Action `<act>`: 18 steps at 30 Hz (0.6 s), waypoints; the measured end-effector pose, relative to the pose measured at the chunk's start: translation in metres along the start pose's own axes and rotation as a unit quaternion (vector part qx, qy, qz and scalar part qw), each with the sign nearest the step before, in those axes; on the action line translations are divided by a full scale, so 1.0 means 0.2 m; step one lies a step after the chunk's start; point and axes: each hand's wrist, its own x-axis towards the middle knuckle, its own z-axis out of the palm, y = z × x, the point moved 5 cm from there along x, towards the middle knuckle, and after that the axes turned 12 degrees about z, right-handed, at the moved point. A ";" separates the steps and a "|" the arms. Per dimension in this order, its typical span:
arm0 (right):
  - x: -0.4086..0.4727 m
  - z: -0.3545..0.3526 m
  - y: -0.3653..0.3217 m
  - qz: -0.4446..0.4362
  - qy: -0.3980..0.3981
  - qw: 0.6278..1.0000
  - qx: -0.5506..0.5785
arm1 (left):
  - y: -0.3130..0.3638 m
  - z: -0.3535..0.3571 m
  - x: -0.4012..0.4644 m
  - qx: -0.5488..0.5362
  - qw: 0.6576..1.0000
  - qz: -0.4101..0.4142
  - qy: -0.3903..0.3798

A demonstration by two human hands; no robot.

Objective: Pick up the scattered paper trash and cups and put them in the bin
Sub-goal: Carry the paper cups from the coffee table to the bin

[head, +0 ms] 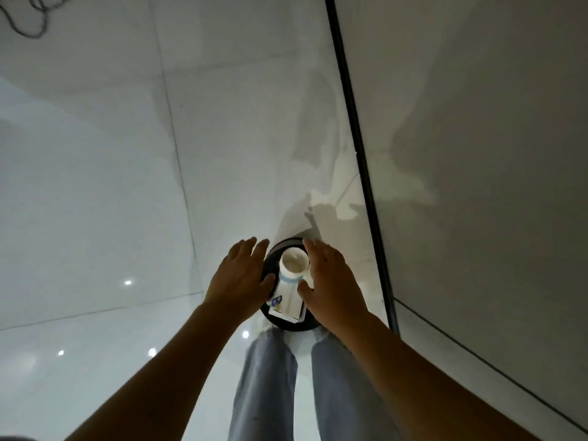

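Observation:
A round black bin stands on the floor just beyond my feet. Inside it lies a white paper cup with a pale blue band, its mouth facing up, on top of white paper trash with a blue mark. My left hand is spread flat over the bin's left rim with straight fingers. My right hand is open over the right rim, its thumb close to the cup's side. Neither hand holds anything.
The floor is glossy white tile with ceiling light reflections. A wall with a black baseboard strip runs along the right. A dark cable lies at the far top left. My legs in pale jeans stand below the bin.

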 end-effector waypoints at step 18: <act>-1.33 -0.52 -1.21 -0.351 -0.041 0.894 -0.275 | 0.22 -0.69 -1.77 -0.028 0.926 -0.324 0.190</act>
